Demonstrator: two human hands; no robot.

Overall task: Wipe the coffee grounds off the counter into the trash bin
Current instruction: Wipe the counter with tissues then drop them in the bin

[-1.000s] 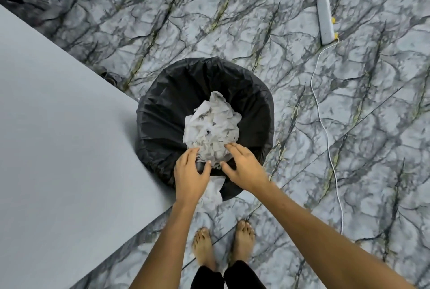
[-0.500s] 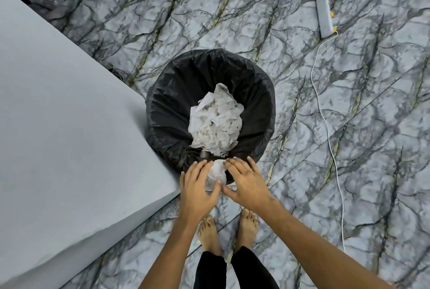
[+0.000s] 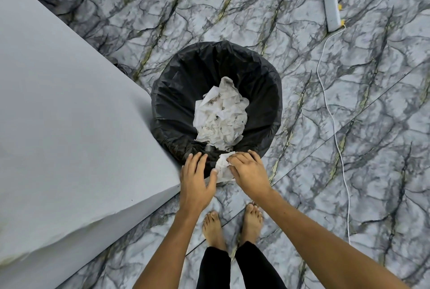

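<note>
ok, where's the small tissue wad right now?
Head view, lower centre: the small tissue wad sits between the left hand and right hand, at the trash bin's near rim.

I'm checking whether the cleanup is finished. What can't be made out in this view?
- Counter: cut off by the left and bottom edges, so grounds may remain out of view.
- Small tissue: partly covered by the right hand and left hand; the grip is unclear.
- Trash bin: its bottom is hidden under the crumpled paper.
- Specks on that paper: too small to identify.
</note>
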